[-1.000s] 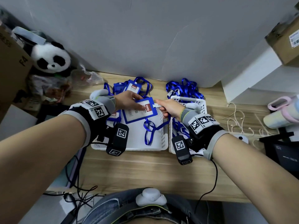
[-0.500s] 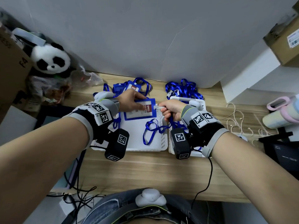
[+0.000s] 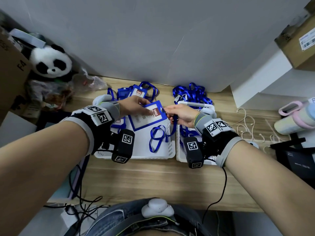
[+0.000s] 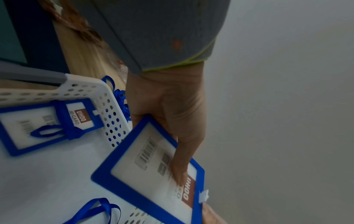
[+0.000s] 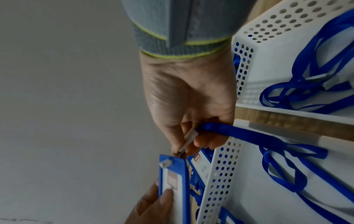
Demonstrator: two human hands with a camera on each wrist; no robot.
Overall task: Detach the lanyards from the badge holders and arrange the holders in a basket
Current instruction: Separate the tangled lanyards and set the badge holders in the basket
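The left hand (image 3: 134,108) is gripping the badge holder (image 3: 146,116); the right hand (image 3: 180,114) is pinching the lanyard clip (image 5: 188,140). Tugging askew could tear the holder's slot.

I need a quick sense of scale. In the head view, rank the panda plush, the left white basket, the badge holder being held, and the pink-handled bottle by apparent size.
1. left white basket, the largest
2. panda plush
3. pink-handled bottle, cut off by the frame edge, so only roughly level with the plush
4. badge holder, the smallest, partly covered by the hands
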